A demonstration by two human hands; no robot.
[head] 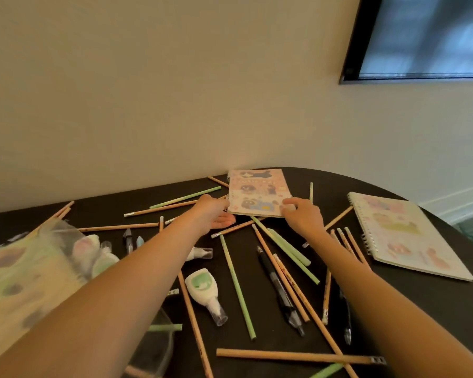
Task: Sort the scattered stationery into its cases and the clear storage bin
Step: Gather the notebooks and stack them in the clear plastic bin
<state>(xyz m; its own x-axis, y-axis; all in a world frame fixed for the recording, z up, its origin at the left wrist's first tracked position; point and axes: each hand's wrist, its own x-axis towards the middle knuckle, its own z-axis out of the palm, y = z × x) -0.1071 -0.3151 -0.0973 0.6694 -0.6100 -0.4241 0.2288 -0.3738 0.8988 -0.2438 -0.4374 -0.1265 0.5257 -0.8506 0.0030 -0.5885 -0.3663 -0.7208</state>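
Note:
A small notebook [260,190] with a pink cartoon cover lies at the far edge of the dark table [426,309], its near edge raised over some pencils. My left hand [215,214] grips its near left corner, thumb on top and fingers underneath. My right hand [303,216] pinches its near right corner. Several wooden pencils [298,356] and green pencils [236,285] lie scattered across the table, together with a black pen [280,287] and a green-and-white correction tape [202,289]. At the lower left is a clear bin [163,342], partly hidden by my left forearm.
A larger spiral notebook [404,236] lies at the right near the table's rounded edge. A blurred patterned case [25,282] and a clear pouch holding correction tapes [90,252] sit at the left. The wall stands right behind the table.

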